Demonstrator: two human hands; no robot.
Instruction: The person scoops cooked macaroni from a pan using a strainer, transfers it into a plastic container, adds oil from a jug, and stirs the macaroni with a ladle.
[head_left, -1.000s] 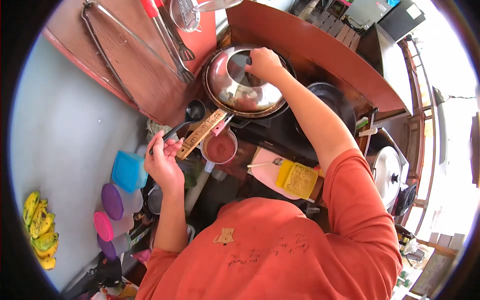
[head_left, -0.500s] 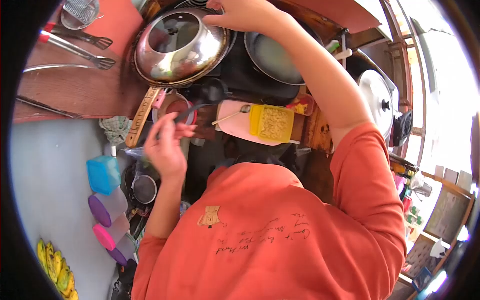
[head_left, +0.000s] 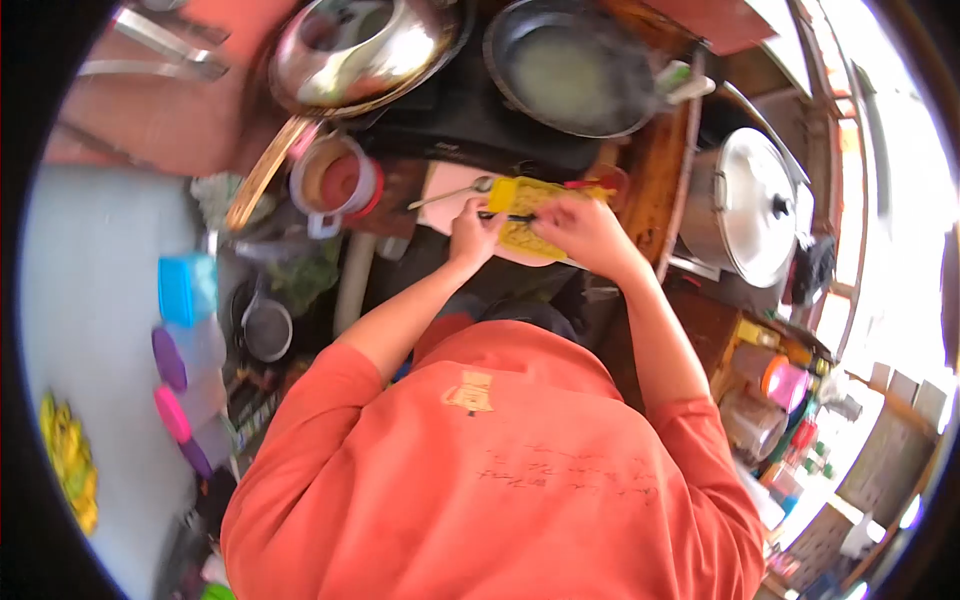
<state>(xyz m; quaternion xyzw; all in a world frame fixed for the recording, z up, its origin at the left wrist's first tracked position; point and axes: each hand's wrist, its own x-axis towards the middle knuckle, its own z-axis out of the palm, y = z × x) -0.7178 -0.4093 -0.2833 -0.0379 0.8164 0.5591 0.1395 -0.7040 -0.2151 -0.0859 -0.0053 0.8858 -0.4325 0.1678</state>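
Observation:
My left hand (head_left: 475,238) is closed on one end of a thin black handle, which looks like that of the black ladle (head_left: 515,217). At the other end of it are the bent fingers of my right hand (head_left: 588,235), closed around it as far as I can see; the ladle's bowl does not show. Both hands are over a yellow container (head_left: 510,192) of small pale pieces. Under the container lies a pink board (head_left: 437,185), with a metal spoon (head_left: 452,192) on its left part.
A lidded wok (head_left: 390,60) with a wooden handle (head_left: 265,180) and a dark pan (head_left: 560,80) of cloudy liquid stand on the stove (head_left: 450,125). A white mug (head_left: 325,185) is at left of the board, a large lidded pot (head_left: 750,205) at right.
My right hand has left the wok lid and come down to the yellow container. My left hand has moved right with the black ladle, to meet it. The view has shifted.

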